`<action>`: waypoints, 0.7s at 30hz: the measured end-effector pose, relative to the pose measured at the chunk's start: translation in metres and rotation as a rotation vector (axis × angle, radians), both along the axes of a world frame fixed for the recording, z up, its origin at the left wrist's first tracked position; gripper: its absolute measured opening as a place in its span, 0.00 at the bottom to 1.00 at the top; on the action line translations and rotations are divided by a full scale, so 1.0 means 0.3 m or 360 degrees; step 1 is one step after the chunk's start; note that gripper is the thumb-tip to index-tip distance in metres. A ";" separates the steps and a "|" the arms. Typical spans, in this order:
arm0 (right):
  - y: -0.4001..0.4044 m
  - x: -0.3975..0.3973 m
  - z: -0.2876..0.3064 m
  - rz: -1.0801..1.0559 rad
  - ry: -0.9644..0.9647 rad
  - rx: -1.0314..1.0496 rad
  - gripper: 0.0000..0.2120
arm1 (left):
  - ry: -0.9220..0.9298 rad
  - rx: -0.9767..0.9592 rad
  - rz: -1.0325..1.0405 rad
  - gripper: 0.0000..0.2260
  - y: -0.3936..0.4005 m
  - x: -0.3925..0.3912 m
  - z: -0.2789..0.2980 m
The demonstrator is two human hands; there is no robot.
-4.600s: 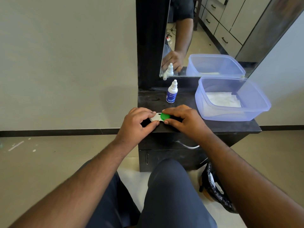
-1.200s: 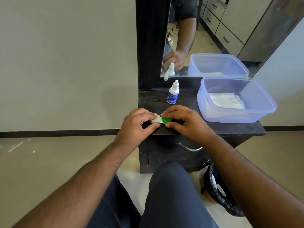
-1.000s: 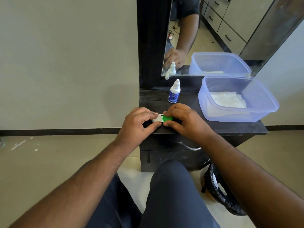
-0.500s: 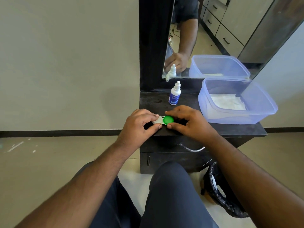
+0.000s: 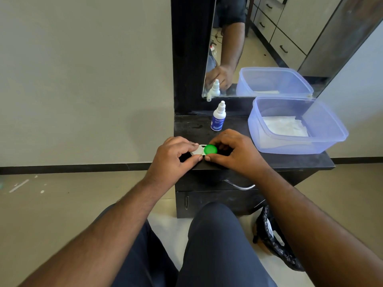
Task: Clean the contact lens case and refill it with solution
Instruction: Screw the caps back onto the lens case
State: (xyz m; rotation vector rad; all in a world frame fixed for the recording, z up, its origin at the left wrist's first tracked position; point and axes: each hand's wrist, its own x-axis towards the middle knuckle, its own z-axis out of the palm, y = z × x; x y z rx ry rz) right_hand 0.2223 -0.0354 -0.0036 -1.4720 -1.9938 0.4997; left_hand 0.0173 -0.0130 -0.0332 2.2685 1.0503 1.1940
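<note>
Two hands on the contact lens case (image 5: 203, 150) right now, at the front edge of the black dresser top (image 5: 290, 161), dead centre of the frame. Left hand (image 5: 173, 160) has thumb and forefinger pinched on the white cap end; right hand (image 5: 234, 153) has its fingertips closed around the green cap (image 5: 210, 149).

What's changed: a second ago that green cap was mostly buried under the right fingers, and now its whole round top faces up at the camera. My guess is it's being twisted loose, though I can't tell if it's actually off the threads yet. So we're at the opening stage, with no cleaning or refilling started.

Case lies flat, long axis running left-right across the frame, white end left, green end right, caps pointing up.

Solution bottle (image 5: 218, 118) stands upright further back, near the mirror (image 5: 269, 44), capped and untouched. Blue plastic tub (image 5: 329, 139) with white tissue (image 5: 285, 126) inside sits at middle right, well clear of the hands.
</note>
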 end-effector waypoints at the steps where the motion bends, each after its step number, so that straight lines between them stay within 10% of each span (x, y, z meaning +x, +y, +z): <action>1: 0.001 0.006 0.005 0.0042 0.0016 -0.0028 0.18 | 0.0000 -0.0004 -0.0001 0.11 0.000 0.000 0.000; 21: -0.009 -0.015 0.015 -0.0054 -0.0100 -0.0068 0.17 | -0.0013 -0.0030 0.0080 0.11 -0.015 0.008 0.002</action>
